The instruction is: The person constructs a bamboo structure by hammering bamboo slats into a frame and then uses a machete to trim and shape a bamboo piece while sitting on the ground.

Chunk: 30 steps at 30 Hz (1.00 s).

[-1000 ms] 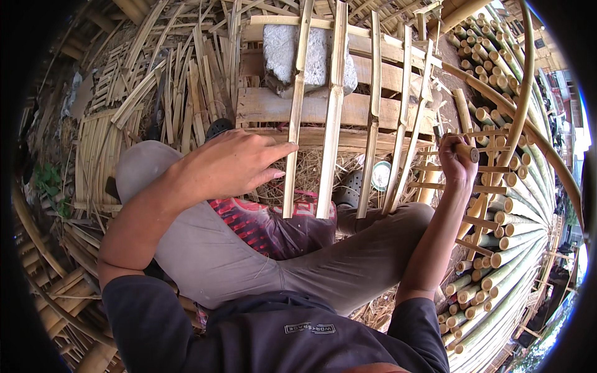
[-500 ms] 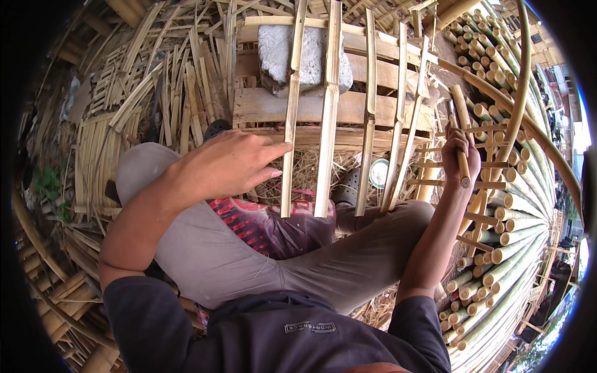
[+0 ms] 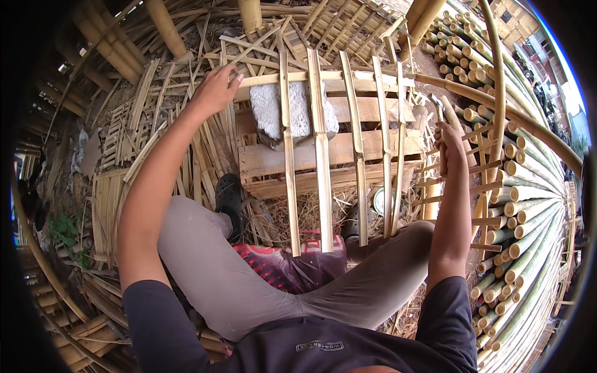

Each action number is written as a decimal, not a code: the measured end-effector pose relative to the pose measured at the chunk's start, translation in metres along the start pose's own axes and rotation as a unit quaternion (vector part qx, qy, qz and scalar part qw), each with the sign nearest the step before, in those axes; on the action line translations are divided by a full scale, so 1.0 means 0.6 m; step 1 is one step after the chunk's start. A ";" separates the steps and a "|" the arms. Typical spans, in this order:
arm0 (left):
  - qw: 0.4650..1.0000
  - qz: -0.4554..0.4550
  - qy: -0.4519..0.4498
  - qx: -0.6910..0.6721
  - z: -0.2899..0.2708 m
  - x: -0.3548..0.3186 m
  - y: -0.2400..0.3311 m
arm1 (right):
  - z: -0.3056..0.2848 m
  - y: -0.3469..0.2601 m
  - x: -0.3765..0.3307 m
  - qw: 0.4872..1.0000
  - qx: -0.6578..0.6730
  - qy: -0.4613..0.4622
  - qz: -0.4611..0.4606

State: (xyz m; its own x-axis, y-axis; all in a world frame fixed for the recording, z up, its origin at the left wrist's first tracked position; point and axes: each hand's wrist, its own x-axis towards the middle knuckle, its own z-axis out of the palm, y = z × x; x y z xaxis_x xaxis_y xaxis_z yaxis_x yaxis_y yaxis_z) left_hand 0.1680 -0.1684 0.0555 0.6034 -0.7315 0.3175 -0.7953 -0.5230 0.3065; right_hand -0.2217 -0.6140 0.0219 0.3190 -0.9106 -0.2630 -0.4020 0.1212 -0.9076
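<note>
A lattice of bamboo slats [image 3: 320, 155] leans from my lap up over a wooden pallet [image 3: 348, 149]. My left hand [image 3: 216, 89] reaches far forward and grips the left end of the lattice's top crosswise slat [image 3: 273, 79]. My right hand [image 3: 449, 142] is closed around the wooden handle of a hammer [image 3: 440, 127], held upright at the lattice's right side. A grey stone block [image 3: 292, 112] sits on the pallet behind the slats.
Stacked round bamboo poles [image 3: 528, 217] fill the right side. Loose split strips and finished lattice panels [image 3: 124, 180] pile up on the left. My black shoe [image 3: 229, 198] rests by the pallet. A long curved bamboo pole [image 3: 497, 93] arcs past the right.
My left hand left my knee and reached forward to the top slat. The lattice sits further out and more spread in view. The right hand with the hammer stayed about level.
</note>
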 end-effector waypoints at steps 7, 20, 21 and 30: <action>0.987 0.040 -0.047 0.146 0.096 0.007 -0.029 | -0.015 0.041 0.150 0.972 -0.229 -0.002 -0.046; 0.999 0.028 -0.017 0.022 0.112 0.040 -0.027 | 0.025 -0.017 0.162 0.954 -0.273 -0.119 -0.045; 0.999 0.023 -0.007 0.023 0.113 0.044 -0.031 | 0.026 -0.015 0.160 0.960 -0.250 -0.123 -0.038; 0.990 0.036 0.128 -0.054 0.112 0.054 -0.032 | 0.036 -0.027 0.027 0.988 -0.085 -0.130 -0.007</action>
State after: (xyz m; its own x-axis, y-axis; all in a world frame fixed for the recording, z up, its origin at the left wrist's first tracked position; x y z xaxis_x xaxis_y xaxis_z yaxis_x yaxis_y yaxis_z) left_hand 0.1993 -0.2114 -0.0003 0.5510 -0.6240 0.5542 -0.8345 -0.4127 0.3650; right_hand -0.1915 -0.6219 0.0250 0.5260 -0.7772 -0.3454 -0.5273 0.0206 -0.8494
